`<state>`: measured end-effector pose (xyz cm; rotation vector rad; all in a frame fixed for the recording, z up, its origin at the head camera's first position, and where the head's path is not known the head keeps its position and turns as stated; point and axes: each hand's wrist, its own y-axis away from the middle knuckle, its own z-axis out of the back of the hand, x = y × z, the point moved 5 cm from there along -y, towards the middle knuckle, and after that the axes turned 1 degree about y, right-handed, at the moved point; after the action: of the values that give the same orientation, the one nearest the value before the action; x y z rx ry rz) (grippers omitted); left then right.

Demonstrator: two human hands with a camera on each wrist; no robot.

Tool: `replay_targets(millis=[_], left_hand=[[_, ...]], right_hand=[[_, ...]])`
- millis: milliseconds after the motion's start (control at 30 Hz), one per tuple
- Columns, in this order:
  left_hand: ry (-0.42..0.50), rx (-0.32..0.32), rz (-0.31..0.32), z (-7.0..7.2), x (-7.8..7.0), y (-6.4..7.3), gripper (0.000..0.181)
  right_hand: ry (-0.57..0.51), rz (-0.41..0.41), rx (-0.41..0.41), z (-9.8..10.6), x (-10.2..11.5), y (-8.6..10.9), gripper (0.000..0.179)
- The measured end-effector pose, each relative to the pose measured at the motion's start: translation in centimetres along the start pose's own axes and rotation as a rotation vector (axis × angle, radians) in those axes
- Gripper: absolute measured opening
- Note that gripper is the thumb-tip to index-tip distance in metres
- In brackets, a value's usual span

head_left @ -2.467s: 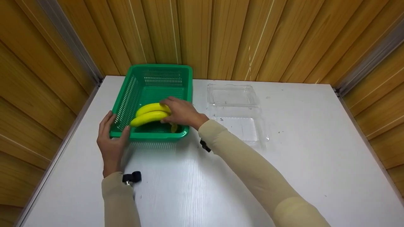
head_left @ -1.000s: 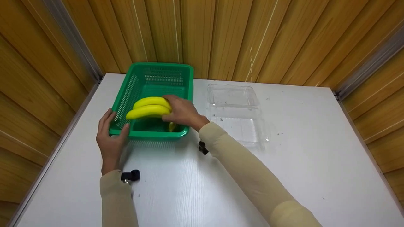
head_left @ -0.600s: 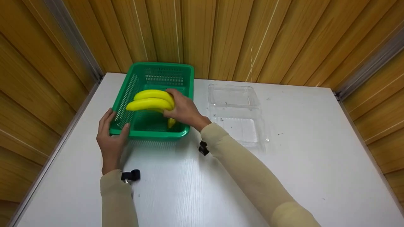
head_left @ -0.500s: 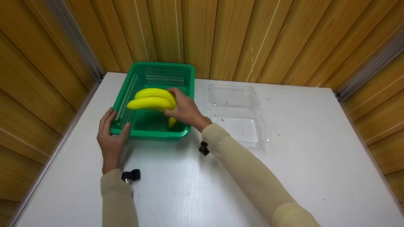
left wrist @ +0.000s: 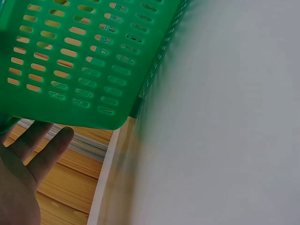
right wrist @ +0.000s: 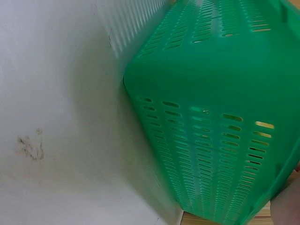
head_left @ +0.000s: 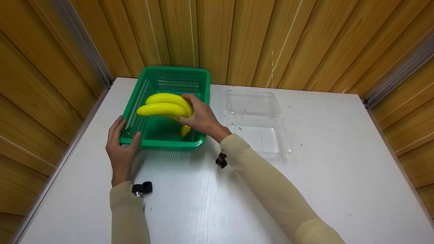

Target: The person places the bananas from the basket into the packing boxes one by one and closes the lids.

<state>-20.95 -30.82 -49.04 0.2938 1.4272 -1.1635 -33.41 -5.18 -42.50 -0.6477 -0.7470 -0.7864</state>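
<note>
A bunch of yellow bananas (head_left: 162, 109) is held over the front half of a green plastic basket (head_left: 207, 88) in the head view. My right hand (head_left: 202, 117) grips the bunch near its stem end, thumb on the near side. Below that hand the darker stem tip hangs within the basket. At the basket's front left corner, my left hand (head_left: 122, 149) holds the rim, with fingers along the left side and the thumb over the front edge. Its fingers (left wrist: 54, 147) show beside the slotted wall in the left wrist view. The bananas are hidden in the right wrist view.
To the right of the basket, a clear plastic clamshell box (head_left: 252, 105) lies unfolded on the white table (head_left: 332, 162). Wood-patterned panels (head_left: 217, 40) close off the back and both sides. Each wrist carries a small black camera (head_left: 143, 187).
My right hand has lifted the bananas from low in the basket, up and slightly toward the back right. The left hand has stayed at the basket corner.
</note>
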Motion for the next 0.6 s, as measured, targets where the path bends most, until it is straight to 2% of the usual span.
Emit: replay_targets(millis=[333, 600], left_hand=[[0.003, 0.007, 0.013, -0.1, 0.1, -0.4, 0.061], [-0.004, 0.010, 0.032, 0.0, 0.2, -0.3, 0.061]], right_hand=[[-0.034, 0.069, -0.047, 1.1, 0.3, 0.8, 0.070], [-0.064, 0.074, -0.079, 1.6, 0.6, 1.4, 0.069]])
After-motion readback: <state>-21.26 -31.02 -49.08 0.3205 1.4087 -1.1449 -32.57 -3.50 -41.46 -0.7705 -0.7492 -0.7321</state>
